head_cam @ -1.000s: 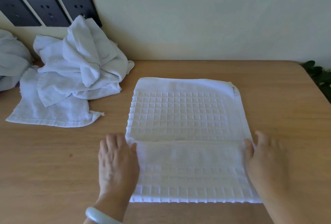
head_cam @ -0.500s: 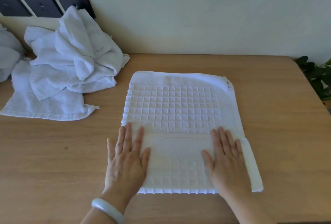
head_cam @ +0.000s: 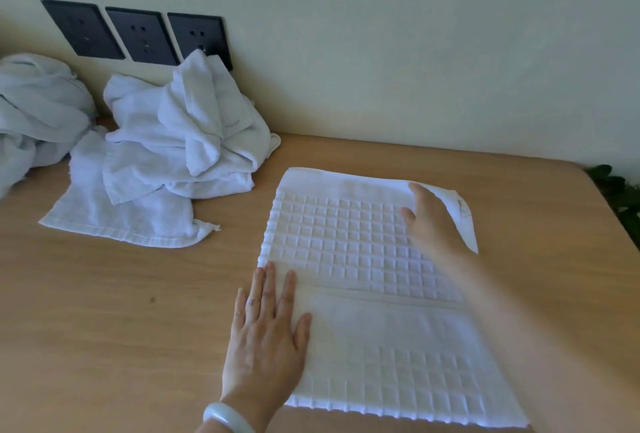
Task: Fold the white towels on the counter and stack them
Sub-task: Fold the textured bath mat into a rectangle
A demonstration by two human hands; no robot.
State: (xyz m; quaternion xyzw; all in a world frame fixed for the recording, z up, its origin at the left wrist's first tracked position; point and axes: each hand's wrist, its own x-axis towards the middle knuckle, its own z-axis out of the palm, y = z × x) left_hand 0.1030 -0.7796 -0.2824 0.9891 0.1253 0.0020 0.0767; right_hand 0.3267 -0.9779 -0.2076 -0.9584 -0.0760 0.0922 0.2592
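Note:
A white waffle-weave towel (head_cam: 346, 242) lies on the wooden counter (head_cam: 104, 328) with its near part folded over the middle. My left hand (head_cam: 266, 339) rests flat, fingers straight, on the towel's left edge beside the fold line. My right hand (head_cam: 429, 224) has reached to the far right corner and pinches it; that corner is lifted and curls over my fingers. A crumpled heap of white towels (head_cam: 180, 141) sits at the back left, on top of a flat towel (head_cam: 121, 218).
Another bundle of white cloth (head_cam: 34, 110) lies at the far left edge. Three dark wall sockets (head_cam: 138, 34) are above the heap. A green plant (head_cam: 616, 190) shows past the counter's rounded right corner. The wall runs close behind the towel.
My right hand left the folded near part and moved up to the far right corner, lifting it. My left hand stayed flat on the left edge. The view shifted right.

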